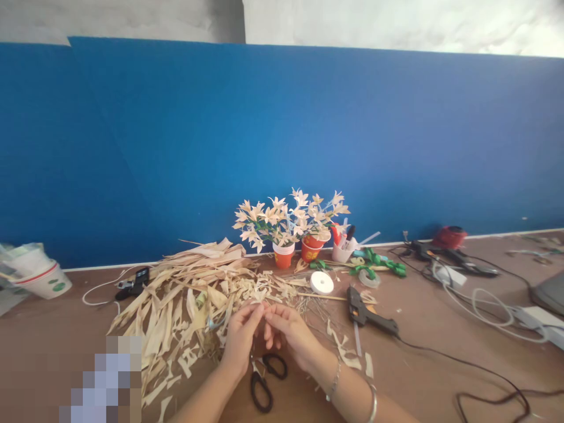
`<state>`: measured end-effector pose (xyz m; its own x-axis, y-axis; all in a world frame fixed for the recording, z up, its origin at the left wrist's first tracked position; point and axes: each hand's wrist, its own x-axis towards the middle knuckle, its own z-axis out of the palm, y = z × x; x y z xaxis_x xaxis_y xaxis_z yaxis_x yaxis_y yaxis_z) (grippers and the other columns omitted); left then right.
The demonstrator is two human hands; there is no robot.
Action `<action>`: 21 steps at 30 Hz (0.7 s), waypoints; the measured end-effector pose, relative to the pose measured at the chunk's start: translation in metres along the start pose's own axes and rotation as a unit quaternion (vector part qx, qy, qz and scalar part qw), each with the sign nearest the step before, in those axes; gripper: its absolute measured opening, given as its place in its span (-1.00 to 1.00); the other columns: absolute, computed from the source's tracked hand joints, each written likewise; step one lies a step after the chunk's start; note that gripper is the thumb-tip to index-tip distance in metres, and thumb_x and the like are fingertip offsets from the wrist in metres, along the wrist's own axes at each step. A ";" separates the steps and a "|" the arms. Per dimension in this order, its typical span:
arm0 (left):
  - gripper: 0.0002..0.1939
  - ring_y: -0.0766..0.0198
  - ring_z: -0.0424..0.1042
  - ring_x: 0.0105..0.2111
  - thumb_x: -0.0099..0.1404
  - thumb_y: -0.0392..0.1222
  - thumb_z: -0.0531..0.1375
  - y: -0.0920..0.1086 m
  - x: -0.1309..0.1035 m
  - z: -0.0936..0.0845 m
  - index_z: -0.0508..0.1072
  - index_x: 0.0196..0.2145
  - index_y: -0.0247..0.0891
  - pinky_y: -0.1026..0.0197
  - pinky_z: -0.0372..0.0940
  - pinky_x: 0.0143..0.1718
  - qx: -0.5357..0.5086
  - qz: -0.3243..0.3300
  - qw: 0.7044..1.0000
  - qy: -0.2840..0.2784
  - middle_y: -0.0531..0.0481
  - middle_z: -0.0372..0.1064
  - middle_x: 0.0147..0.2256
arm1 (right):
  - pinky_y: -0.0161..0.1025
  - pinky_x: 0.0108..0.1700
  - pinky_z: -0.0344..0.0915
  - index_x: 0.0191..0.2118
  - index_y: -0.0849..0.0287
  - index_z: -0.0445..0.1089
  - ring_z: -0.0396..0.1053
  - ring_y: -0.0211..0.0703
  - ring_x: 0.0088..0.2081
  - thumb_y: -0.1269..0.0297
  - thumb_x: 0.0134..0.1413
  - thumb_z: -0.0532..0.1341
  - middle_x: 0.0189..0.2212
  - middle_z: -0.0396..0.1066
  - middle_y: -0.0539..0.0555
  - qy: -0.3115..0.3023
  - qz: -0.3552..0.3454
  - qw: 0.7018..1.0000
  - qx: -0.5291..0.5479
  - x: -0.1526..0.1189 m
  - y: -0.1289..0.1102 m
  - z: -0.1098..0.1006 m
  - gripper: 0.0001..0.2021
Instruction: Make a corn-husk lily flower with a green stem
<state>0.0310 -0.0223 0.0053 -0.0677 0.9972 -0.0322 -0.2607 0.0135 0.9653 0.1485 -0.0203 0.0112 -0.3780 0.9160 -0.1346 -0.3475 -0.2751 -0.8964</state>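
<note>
My left hand (240, 338) and my right hand (293, 335) meet at the fingertips in the middle of the table. Both are closed in a pinch on a small pale corn husk piece (261, 297), whose tips show just above the fingers; most of it is hidden. Under my hands lies a pair of scissors (261, 390) with black handles, blades partly covered. Dried corn husks (176, 311) are heaped to the left, with small cut scraps around them. Behind my hands, pale husk flowers (299, 214) stand in a red-and-white paper cup (283, 257) and a red cup (312, 249).
Right of my hands lie a white spool (321, 282), a roll of clear tape (369, 278), green ribbon pieces (374, 259) and a black glue gun (368, 314) with its cord. Further right are tangled cables (476, 311). A white bucket (46, 280) stands far left, before the blue partition (247, 141).
</note>
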 end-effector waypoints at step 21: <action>-0.67 0.54 0.20 -0.70 0.04 -0.01 0.30 0.004 0.005 -0.003 0.45 -0.33 -0.31 0.49 -0.02 -0.77 -0.105 -0.126 0.984 -0.068 0.10 0.35 -0.54 | -0.39 -0.59 0.04 -0.40 0.22 0.40 0.20 -0.33 -0.58 0.02 -0.19 0.33 -0.59 0.34 -0.04 0.167 -0.094 0.979 -0.069 0.004 -0.008 -0.013 -0.66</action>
<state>0.0267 -0.0177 0.0082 0.1502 0.9651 -0.2147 -0.4468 0.2600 0.8560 0.1615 -0.0109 0.0126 -0.0092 0.9974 -0.0717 -0.2565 -0.0716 -0.9639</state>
